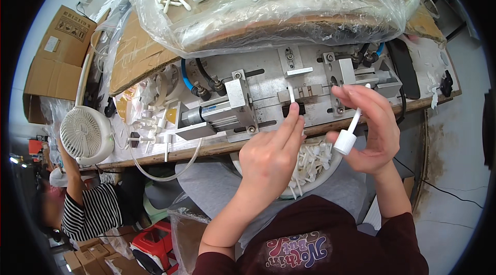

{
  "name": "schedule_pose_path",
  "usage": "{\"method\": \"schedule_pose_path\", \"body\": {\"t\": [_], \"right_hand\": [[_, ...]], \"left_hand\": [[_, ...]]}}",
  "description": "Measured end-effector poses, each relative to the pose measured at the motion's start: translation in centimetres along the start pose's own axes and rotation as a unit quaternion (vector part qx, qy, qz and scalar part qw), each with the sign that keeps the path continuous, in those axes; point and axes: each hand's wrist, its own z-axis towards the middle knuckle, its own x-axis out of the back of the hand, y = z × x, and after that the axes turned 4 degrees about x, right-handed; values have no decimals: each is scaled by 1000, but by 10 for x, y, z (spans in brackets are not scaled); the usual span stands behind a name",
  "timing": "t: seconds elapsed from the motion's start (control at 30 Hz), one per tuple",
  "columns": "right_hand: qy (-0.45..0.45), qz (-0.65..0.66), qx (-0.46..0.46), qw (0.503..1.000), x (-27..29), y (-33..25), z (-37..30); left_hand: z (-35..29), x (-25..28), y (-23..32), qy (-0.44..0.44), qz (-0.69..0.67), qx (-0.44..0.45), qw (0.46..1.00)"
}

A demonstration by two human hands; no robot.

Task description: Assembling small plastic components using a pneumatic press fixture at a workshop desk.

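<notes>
Head view: I have the right hand [380, 135] with its fingers closed on a white cap [344, 142], stem slanting upward, just in front of the jig [314, 90]; the left hand [268, 164] points its fingertips at a white stem [292, 92] there, though I cannot tell whether they grip it; a bowl [337, 160] of white pieces [310, 164] sits below the table [217, 147].
</notes>
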Motion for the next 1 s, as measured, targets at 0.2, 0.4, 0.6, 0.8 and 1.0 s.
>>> {"method": "schedule_pose_path", "body": {"t": [0.2,0.4,0.6,0.8,1.0], "right_hand": [[20,126,-23,992,3,-8,3],[-52,45,-41,997,8,-16,-4],[-144,-127,1,981,-7,-20,-8],[-208,-212,70,952,-34,-21,2],[-239,-239,72,938,-31,-13,13]], "left_hand": [[10,-2,-2,3,15,-12,1000],[19,17,-4,-40,-46,-11,998],[92,60,-27,127,-126,-64,982],[175,47,-63,196,-3,-76,978],[184,37,-55,24,17,3,1000]]}}
